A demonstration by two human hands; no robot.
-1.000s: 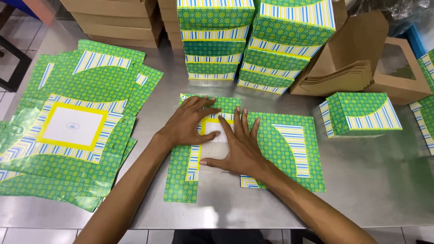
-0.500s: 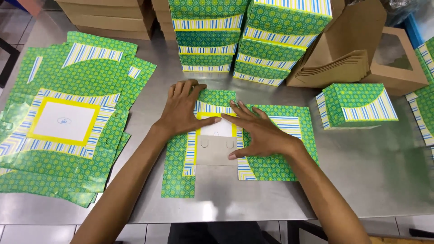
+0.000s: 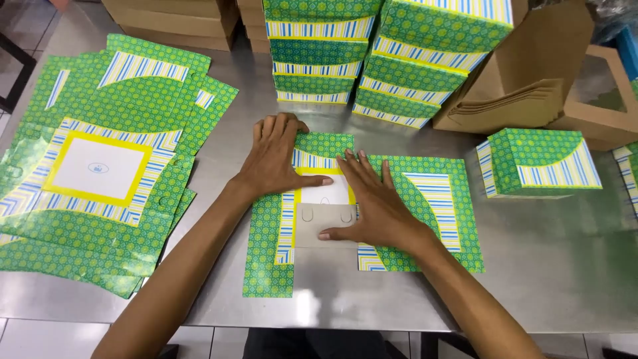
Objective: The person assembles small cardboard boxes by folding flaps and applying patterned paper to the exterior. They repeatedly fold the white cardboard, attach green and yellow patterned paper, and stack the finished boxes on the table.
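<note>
Pressing down flat, your left hand (image 3: 276, 159) and right hand (image 3: 372, 203) are lying spread on the green patterned flat cardboard box blank (image 3: 438, 199) on the steel table (image 3: 565, 279). Lying at your left is a pile of unfolded blanks (image 3: 100, 166); stacks of folded green boxes (image 3: 372, 53) are standing just beyond your fingers, blocking nothing.

I see my left grip (image 3: 276, 159) and right grip (image 3: 372, 206) bare, forearms unsleeved, no rings, watch or gloves.
</note>
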